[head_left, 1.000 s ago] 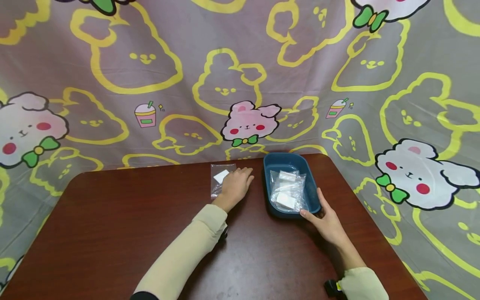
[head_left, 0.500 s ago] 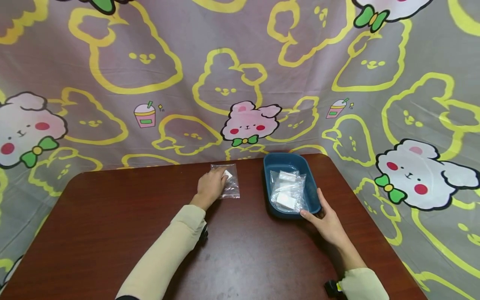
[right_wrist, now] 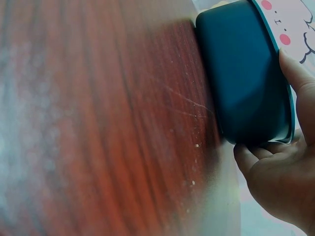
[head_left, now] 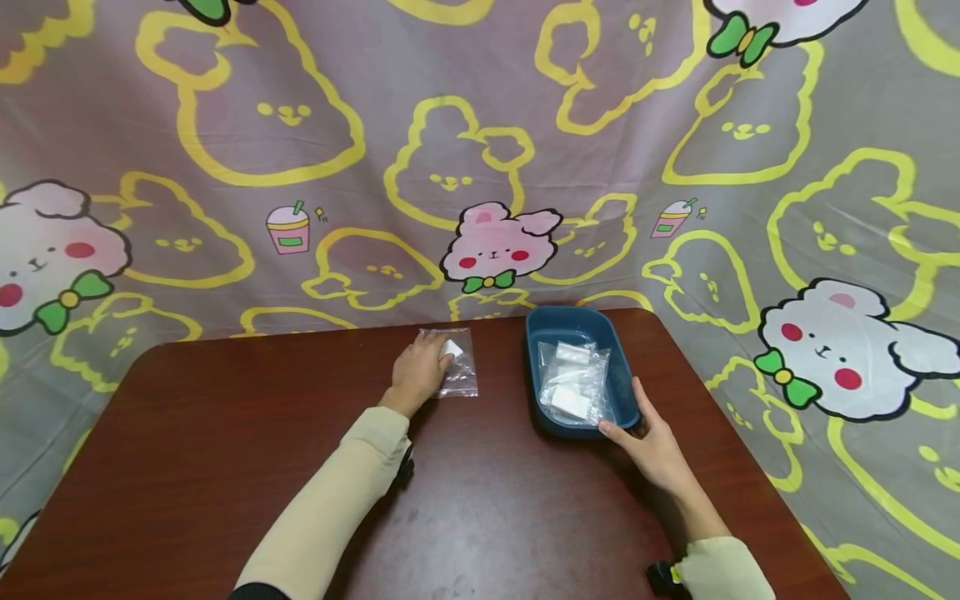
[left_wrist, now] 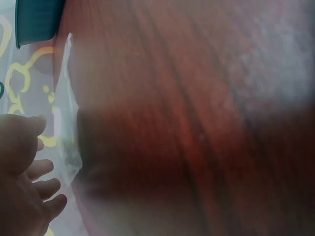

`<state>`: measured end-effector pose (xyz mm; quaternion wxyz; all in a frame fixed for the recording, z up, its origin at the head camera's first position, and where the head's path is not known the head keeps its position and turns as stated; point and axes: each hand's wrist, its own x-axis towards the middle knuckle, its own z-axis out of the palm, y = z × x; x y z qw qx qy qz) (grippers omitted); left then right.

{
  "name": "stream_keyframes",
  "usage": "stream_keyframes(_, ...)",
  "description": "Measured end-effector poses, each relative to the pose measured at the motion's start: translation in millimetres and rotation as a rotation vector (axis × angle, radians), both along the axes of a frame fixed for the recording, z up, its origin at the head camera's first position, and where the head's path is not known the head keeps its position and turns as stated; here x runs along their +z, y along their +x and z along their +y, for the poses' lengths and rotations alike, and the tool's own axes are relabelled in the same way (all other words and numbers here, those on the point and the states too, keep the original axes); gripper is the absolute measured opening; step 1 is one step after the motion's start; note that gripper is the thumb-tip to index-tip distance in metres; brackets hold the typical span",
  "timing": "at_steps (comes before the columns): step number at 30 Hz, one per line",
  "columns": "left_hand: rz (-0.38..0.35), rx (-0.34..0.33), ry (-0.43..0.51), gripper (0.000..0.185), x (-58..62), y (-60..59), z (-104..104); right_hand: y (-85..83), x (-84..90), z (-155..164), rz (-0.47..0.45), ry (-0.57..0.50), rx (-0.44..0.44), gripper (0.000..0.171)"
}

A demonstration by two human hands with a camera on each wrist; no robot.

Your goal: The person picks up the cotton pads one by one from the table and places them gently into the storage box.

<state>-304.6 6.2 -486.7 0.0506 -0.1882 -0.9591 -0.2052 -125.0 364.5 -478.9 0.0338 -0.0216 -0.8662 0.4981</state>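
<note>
Fingers of the left hand (head_left: 417, 371) rest flat and loose on a clear plastic bag (head_left: 456, 372) lying near the far edge of the table (head_left: 225, 467), its long axis running toward the backdrop, with bare wood open to the left and toward the person. Further right, the right hand (head_left: 651, 446) has its grip clenched round the near rim of the blue tray (head_left: 624, 392), whose long axis also runs front to back and which sits close to the table's right edge.

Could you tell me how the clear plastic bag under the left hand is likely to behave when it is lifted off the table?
The clear plastic bag looks thin and crinkled, so it will probably flop and bend. It holds only a small white piece, so it is likely very light. Lying flat on the smooth table, it may slide under the left hand.
</note>
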Motion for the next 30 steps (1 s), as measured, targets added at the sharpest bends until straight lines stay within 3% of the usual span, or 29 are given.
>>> stream_keyframes(7, -0.007, -0.030, -0.023, 0.051, -9.5, -1.7, 3.4, -0.3, -1.4, 0.4, -0.006, 0.003, 0.004, 0.099)
stream_keyframes(15, -0.041, -0.018, -0.013, 0.051, -16.0, -2.5, 5.0, -2.5, 0.5, 2.0, -0.019, 0.022, -0.001, 0.100)
stream_keyframes(30, -0.040, -0.037, 0.009, 0.049, -15.1, 1.3, 3.3, -1.4, -0.9, 2.4, -0.015, 0.019, 0.004, 0.099)
